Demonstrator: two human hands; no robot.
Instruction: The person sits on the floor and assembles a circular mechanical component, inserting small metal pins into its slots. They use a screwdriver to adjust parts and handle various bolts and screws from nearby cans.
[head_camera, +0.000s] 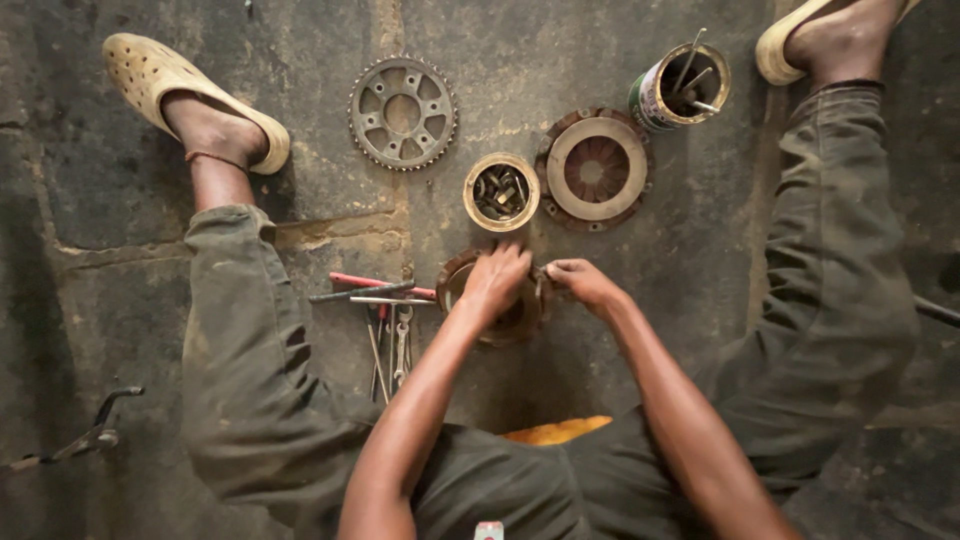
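Under our left hand sits a rusty round hub; our right hand seemingly pinches a small part at its rim.

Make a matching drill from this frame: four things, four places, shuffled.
1. sprocket
2. small tin
3. tall can
4. wrenches

a. holds upright rods, by the person's right foot
b. on the floor left of the left hand
c. full of small metal parts, above the hands
d. flat on the floor, toothed, near the left foot

Pairs: 1-d, 2-c, 3-a, 4-b
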